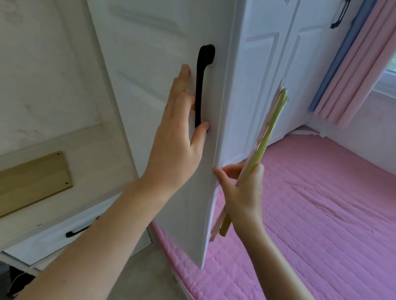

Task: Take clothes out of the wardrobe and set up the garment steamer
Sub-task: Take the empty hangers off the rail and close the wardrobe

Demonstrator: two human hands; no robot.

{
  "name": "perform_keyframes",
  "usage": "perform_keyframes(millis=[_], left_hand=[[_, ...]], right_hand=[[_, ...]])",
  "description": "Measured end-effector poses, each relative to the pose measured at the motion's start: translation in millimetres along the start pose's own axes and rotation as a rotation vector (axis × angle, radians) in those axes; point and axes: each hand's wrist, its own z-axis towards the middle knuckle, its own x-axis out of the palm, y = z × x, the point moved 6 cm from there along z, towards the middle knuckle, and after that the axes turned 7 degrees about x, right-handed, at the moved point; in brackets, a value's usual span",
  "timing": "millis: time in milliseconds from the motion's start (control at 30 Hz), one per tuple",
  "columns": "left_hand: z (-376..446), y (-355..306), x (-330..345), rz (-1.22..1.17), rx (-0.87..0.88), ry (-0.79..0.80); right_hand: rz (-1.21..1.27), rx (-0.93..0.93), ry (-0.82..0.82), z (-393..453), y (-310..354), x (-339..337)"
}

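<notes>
Gripped in the right hand (241,193) is a bundle of thin green and pink hangers (264,138), seen edge-on, just beside the free edge of the open wardrobe door (157,31). At the black door handle (201,84), the left hand (180,132) is laid with fingers straight and thumb touching the handle's lower end, nothing clasped. No clothes or steamer are seen. The door-handling step is judged to be in hand; next, a swing of the door by its handle is called for.

Head view, close, facing wardrobe door (159,51)
</notes>
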Motion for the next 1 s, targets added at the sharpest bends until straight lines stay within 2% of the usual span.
perform_keyframes(millis=[333, 500, 767, 867, 1000], left_hand=[[41.4, 5.7, 71.5, 0.108, -0.004, -0.158], [58.3, 35.1, 94.6, 0.241, 0.117, -0.067], [95.1, 85.4, 128.2, 0.691, 0.256, 0.13], [109.9, 106.4, 136.4, 0.891, 0.298, 0.158], [132.7, 133.2, 140.4, 1.029, 0.361, 0.157]], right_hand=[[0.098, 0.033, -0.029, 83.0, -17.1, -22.1], [0.14, 0.009, -0.018, 119.7, -24.8, -17.0], [0.203, 0.014, -0.021, 190.7, -34.9, -4.8], [0.208, 0.031, -0.014, 220.2, -38.3, 9.1], [0.208, 0.047, 0.017, 257.8, -43.9, 33.2]])
